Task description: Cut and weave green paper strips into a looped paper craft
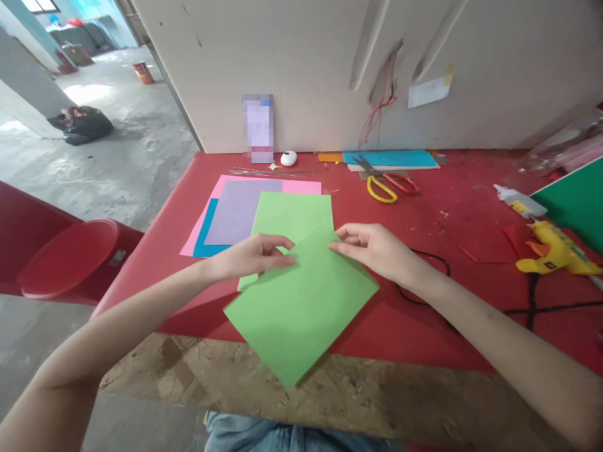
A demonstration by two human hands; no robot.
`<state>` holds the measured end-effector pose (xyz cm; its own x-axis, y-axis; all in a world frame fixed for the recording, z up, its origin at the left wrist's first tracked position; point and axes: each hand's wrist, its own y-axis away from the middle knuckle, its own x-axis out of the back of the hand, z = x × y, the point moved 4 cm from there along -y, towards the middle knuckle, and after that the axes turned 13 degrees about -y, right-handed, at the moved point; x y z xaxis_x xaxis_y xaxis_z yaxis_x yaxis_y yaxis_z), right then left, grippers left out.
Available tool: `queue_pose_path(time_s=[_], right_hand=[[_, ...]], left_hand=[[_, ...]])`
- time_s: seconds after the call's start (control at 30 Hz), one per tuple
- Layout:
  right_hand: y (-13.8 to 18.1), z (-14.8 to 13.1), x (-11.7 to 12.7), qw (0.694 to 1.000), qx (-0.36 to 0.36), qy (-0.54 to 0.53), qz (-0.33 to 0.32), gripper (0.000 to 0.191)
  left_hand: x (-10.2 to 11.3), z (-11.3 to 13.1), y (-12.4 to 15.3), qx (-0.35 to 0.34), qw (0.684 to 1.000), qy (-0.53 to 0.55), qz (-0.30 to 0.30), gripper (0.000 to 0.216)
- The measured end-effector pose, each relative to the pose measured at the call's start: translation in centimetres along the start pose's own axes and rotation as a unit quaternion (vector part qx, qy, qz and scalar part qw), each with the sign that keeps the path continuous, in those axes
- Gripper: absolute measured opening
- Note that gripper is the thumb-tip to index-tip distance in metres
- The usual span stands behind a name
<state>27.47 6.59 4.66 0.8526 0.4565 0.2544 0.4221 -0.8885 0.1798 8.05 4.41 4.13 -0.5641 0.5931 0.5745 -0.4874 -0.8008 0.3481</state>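
Both hands hold a light green sheet of paper [296, 314], turned cornerwise so that one corner hangs past the table's front edge. My left hand [264, 254] pinches its upper left side between thumb and fingers. On the upper right side, my right hand [365, 248] grips it near the edge the same way. Beneath lies a second light green sheet [296, 210], partly covered by the held one. Left of that, a purple sheet [235, 210] overlaps a blue sheet [202, 242] and a pink sheet [304, 187].
Scissors [384, 188] with yellow and red handles lie at the back, by blue strips [391, 159]. A yellow glue gun [556, 248], its black cord and a glue bottle [521, 202] are on the right. Thin wires [268, 172], a white egg-shaped object [289, 158] and a blurred phone-like panel [259, 129] stand behind.
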Motion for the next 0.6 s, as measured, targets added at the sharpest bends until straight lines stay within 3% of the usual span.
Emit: queue_pose_path(time_s=[0.1, 0.2, 0.3, 0.4, 0.53, 0.6], right_hand=[[-0.2, -0.9, -1.0, 0.999, 0.043, 0.028, 0.005, 0.038], [-0.3, -1.5, -1.2, 0.995, 0.074, 0.064, -0.009, 0.036], [-0.4, -1.4, -1.0, 0.994, 0.091, 0.057, -0.026, 0.035], [-0.5, -1.0, -1.0, 0.993, 0.113, 0.038, -0.028, 0.034], [-0.4, -0.4, -1.6, 0.993, 0.104, 0.041, -0.033, 0.033], [-0.4, -0.2, -1.9, 0.994, 0.095, 0.038, -0.030, 0.032]], left_hand=[[-2.0, 0.0, -0.4, -0.013, 0.996, 0.060, -0.070, 0.027], [-3.3, 0.1, -0.6, -0.035, 0.992, 0.064, -0.098, 0.046], [-3.3, 0.1, -0.8, -0.044, 0.996, 0.062, -0.050, 0.054], [-2.6, 0.0, -0.8, -0.054, 0.995, 0.074, 0.026, 0.047], [-2.6, -0.4, -0.9, -0.060, 0.995, 0.047, 0.061, 0.038], [-2.5, -0.4, -1.1, -0.085, 0.990, 0.018, 0.112, 0.036]])
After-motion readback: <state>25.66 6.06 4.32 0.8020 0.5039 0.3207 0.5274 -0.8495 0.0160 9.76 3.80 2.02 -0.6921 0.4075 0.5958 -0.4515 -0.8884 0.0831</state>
